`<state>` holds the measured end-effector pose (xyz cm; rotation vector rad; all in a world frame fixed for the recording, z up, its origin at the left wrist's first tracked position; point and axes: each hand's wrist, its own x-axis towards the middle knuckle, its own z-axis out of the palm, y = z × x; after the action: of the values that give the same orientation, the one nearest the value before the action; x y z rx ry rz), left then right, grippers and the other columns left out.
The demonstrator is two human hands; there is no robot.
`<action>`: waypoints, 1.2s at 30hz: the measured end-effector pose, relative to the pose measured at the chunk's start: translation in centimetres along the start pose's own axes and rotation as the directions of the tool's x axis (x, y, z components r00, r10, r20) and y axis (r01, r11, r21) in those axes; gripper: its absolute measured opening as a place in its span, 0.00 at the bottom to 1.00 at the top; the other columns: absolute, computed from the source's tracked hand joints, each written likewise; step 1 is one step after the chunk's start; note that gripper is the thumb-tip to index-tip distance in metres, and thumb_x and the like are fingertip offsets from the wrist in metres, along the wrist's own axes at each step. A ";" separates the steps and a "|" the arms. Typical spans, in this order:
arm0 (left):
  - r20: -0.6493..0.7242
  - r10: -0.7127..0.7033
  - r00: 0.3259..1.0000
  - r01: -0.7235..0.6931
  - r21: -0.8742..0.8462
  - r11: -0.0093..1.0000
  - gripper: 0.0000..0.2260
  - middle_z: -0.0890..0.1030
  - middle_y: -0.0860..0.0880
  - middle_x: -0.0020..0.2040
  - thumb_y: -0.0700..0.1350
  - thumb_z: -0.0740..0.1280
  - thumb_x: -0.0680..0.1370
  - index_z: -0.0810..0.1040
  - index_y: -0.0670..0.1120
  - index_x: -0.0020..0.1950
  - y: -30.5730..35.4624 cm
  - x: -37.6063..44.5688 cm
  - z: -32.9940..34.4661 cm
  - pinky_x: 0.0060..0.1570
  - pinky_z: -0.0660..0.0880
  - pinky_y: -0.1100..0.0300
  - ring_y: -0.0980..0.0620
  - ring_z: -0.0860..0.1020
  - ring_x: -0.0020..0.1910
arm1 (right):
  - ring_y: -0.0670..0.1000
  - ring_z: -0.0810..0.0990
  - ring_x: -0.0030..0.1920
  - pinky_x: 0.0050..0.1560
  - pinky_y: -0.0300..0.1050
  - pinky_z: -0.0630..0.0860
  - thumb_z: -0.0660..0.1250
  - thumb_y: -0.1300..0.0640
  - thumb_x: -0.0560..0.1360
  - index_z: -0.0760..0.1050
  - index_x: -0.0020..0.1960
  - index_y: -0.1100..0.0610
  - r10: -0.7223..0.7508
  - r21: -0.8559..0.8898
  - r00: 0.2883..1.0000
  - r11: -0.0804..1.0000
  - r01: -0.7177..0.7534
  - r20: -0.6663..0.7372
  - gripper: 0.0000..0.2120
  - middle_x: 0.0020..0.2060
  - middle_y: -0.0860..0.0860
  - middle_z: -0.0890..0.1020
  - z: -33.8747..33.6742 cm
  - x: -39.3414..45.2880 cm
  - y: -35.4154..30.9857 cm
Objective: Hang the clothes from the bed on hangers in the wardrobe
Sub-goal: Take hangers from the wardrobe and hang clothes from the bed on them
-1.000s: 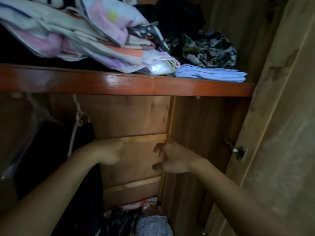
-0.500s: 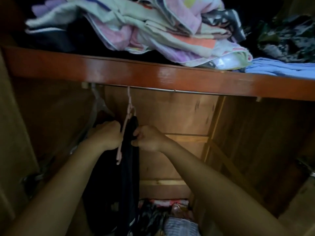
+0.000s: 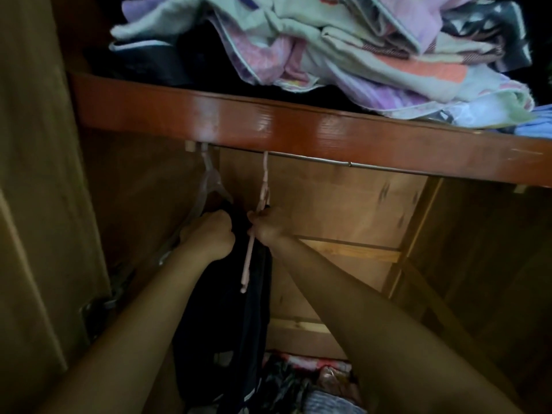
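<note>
Dark garment (image 3: pixel 230 318), black or near-black, hangs inside the wardrobe on a pink hanger (image 3: pixel 254 234); fabric falls in long limp folds down toward the clothes pile (image 3: pixel 298 380) at the wardrobe bottom, with a faint pale patch low on the near side. Hanger hook sits over the metal rail (image 3: pixel 328 161) just under the red-brown shelf (image 3: pixel 268 124); one thin pink hanger arm slants down and toward the near side across the front of the dark fabric. Left hand (image 3: pixel 209 234) has fingers curled into the garment's top, left of the hanger neck. Right hand (image 3: pixel 265 224) pinches at the hanger just under the hook, right of the garment's top; whether fabric is also in that pinch, cannot tell. Both hands close together, nearly touching, garment top between them. A clear hanger (image 3: pixel 206 189) hangs on the same rail, just left of the pink one, partly behind the left hand. Folded pastel blankets (image 3: pixel 343 46) stacked on the shelf above. Wardrobe door (image 3: pixel 35 204) at left, dim light throughout.
</note>
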<state>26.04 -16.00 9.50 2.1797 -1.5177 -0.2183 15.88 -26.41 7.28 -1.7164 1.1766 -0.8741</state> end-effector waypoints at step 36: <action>0.181 0.410 0.894 -0.367 -0.230 0.901 0.25 0.61 0.47 0.78 0.48 0.58 0.84 0.56 0.48 0.80 11.3 -3.9 6.0 0.72 0.59 0.55 0.45 0.60 0.76 | 0.47 0.76 0.34 0.40 0.45 0.71 0.60 0.58 0.81 0.81 0.41 0.56 -0.055 -0.304 0.949 0.952 -0.044 -0.311 0.14 0.37 0.51 0.84 -18.7 -14.1 5.2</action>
<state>12.69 -17.27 8.95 1.7012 -1.9375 -0.4683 -6.89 -18.89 8.72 -1.8721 1.5932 -1.0408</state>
